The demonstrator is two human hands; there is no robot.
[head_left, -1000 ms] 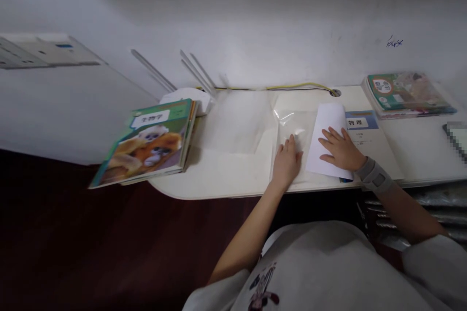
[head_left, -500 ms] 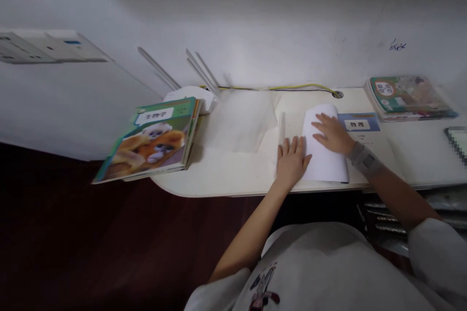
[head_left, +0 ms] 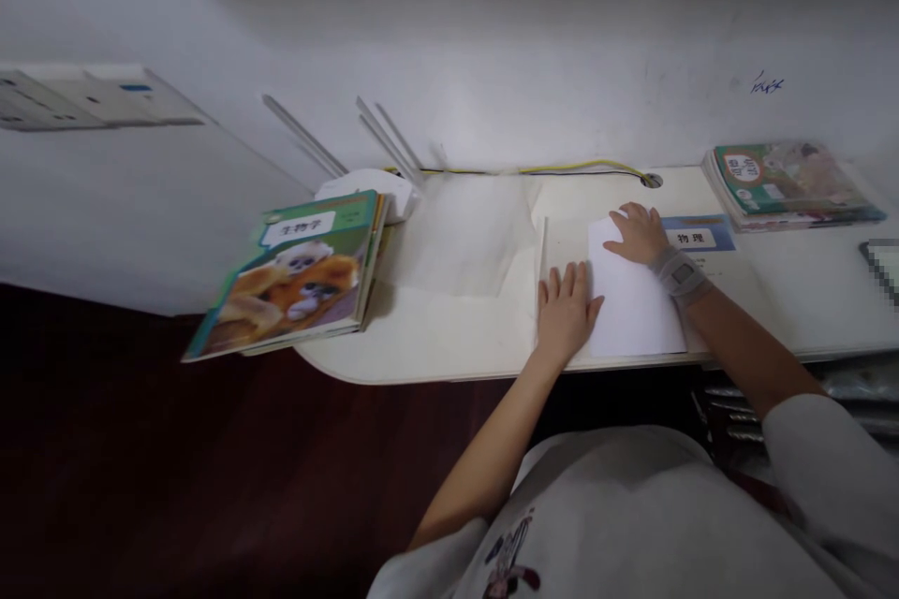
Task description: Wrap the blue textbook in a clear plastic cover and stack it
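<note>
A textbook with a blue-banded cover (head_left: 704, 237) lies on the white desk, a white sheet (head_left: 636, 314) folded over its left part. Flat on the sheet's left side and the pale cover material beside it rests my left hand (head_left: 567, 314), fingers spread. My right hand (head_left: 638, 232) presses on the upper part of the sheet, its fingers apart and slightly bent, a grey band on the wrist. Whether the sheet is a page or a loose cover, I cannot tell. To the left, a translucent sheet (head_left: 460, 239) lies on the desk.
A stack of textbooks with a biology book (head_left: 291, 271) on top overhangs the desk's left end, before a white router (head_left: 375, 185). More books (head_left: 790, 182) are stacked at the back right. A yellow cable (head_left: 576, 165) runs along the wall to a desk hole.
My right hand has moved up toward the sheet's top edge. The white sheet lies flatter, its lower right corner shifted a little to the right. My left hand stays in place.
</note>
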